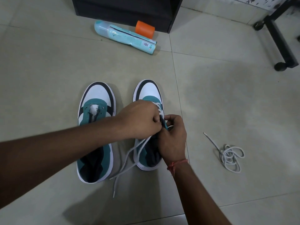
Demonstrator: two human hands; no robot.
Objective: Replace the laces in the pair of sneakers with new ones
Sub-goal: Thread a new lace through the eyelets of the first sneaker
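Both of your hands are over the right sneaker [146, 148], working at its eyelets. Your left hand [139, 119] reaches across from the left, fingers curled and pinching the grey lace [129, 153] at the tongue. Your right hand [173, 137] comes in from the near side, fingers curled round the teal eyelet flap and the lace there; exactly which it pinches is hidden between your knuckles. A red thread bracelet [177, 164] sits on that wrist. The lace's two loose ends trail off toward you, down onto the tiled floor [48, 62] between the shoes. The left sneaker [95, 132] stands just beside, toe pointing away, its eyelets bare. Well off to the right, a second grey lace [230, 156] lies in a loose coil. Far ahead, a pale blue spray can [125, 38] lies on its side, touching an orange cylinder [145, 29], both in front of a dark cabinet [126, 8].
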